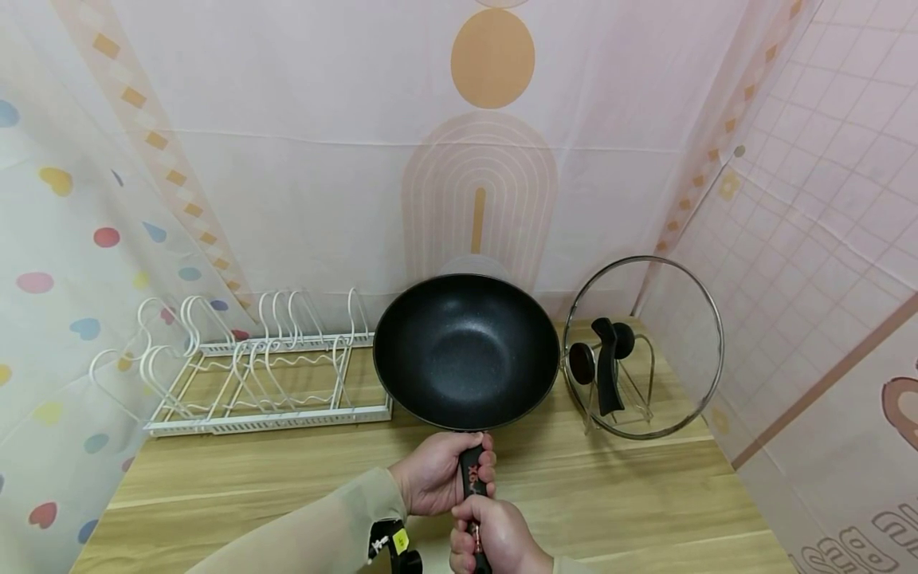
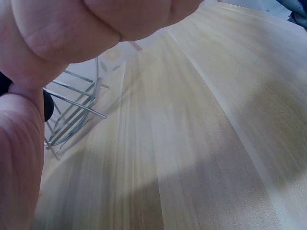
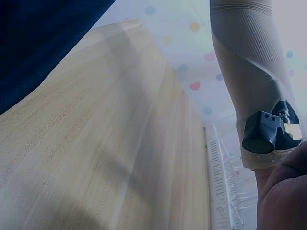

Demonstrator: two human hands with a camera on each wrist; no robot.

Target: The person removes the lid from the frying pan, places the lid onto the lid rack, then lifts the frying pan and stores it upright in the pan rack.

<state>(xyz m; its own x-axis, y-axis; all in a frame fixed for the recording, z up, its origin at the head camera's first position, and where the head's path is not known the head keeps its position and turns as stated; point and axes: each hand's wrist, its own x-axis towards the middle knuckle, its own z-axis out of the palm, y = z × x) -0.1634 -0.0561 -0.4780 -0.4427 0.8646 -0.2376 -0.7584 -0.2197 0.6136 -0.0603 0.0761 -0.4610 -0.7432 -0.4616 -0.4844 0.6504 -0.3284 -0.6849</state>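
Note:
A black wok (image 1: 466, 359) is held over the wooden table, its dark inner side facing the head camera. My left hand (image 1: 437, 474) grips the handle (image 1: 473, 470) close to the pan, fingers curled round it. Just below, my right hand (image 1: 498, 534) grips the same handle nearer its end. In the left wrist view the curled left fingers (image 2: 86, 24) fill the upper left corner. The right wrist view shows the left sleeve (image 3: 249, 72) with a small dark wrist camera (image 3: 261, 132); the wok lies outside that view.
On the left of the table (image 1: 287, 470) stands a white wire dish rack (image 1: 272, 418) with upright loops. At the right a glass lid (image 1: 706, 391) with a black handle leans upright in a small metal stand (image 1: 649, 375). Patterned curtains (image 1: 287, 159) hang behind and at both sides.

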